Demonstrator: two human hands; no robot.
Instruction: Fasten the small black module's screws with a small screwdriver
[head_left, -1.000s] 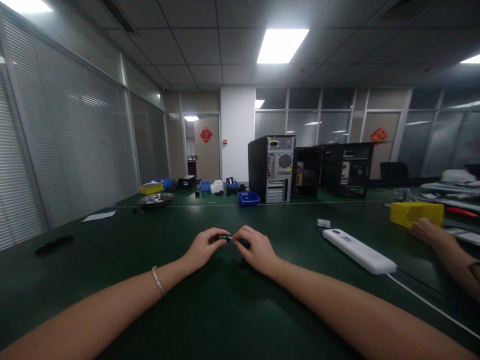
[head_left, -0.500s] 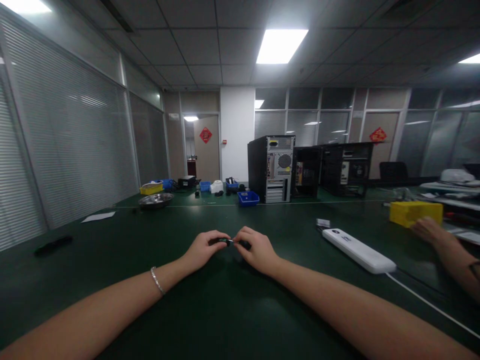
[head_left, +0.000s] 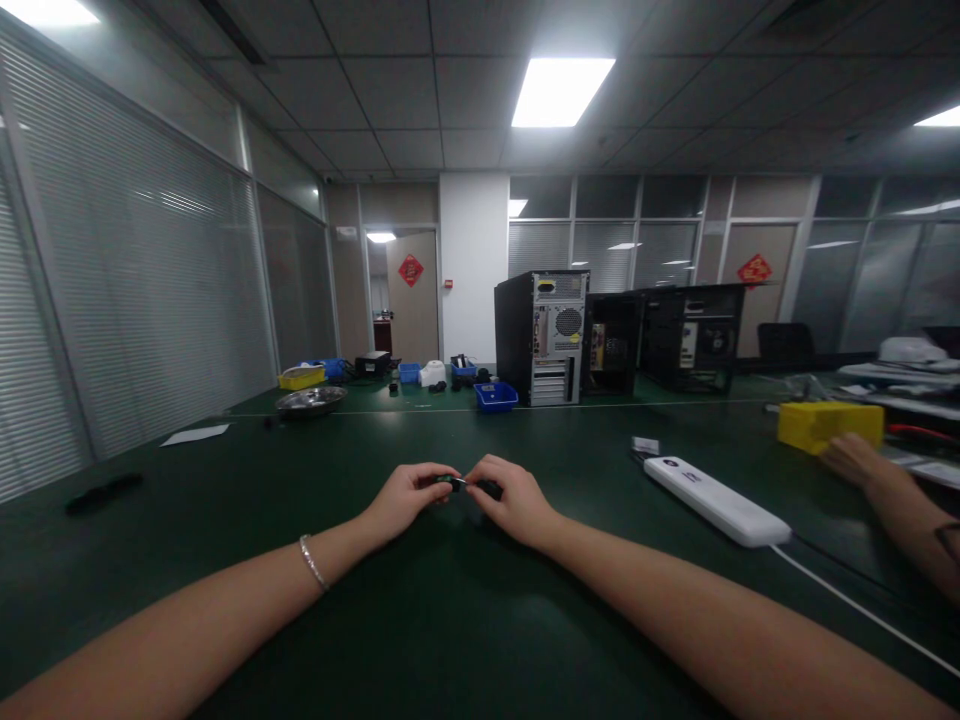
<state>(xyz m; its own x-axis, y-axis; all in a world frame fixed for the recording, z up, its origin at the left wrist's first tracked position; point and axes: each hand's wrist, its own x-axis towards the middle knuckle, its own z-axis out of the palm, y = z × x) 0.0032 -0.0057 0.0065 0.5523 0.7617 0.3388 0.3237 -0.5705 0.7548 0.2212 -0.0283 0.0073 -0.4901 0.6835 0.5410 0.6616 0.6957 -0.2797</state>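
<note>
Both of my hands meet in front of me, just above the green tabletop [head_left: 450, 620]. My left hand [head_left: 405, 500] pinches a small dark part with a greenish tint [head_left: 448, 482] between thumb and fingers. My right hand [head_left: 517, 500] is closed around a short black piece [head_left: 491, 488], and a thin silver tip [head_left: 463, 482] shows between the two hands. The silver tip points at the dark part and seems to touch it. Fingers cover most of both pieces, so their exact kind cannot be made out.
A white power strip [head_left: 712, 500] with its cord lies to the right. Beyond it, another person's hand [head_left: 855, 462] touches a yellow bin [head_left: 829, 428]. Computer cases [head_left: 555, 340], a blue tray [head_left: 496, 397] and a metal bowl [head_left: 311, 401] stand farther back. A dark strap-like item [head_left: 105, 493] lies left.
Almost nothing differs. Both hands keep their place and hold, and the view has shifted very slightly. The other person's hand remains at the yellow bin.
</note>
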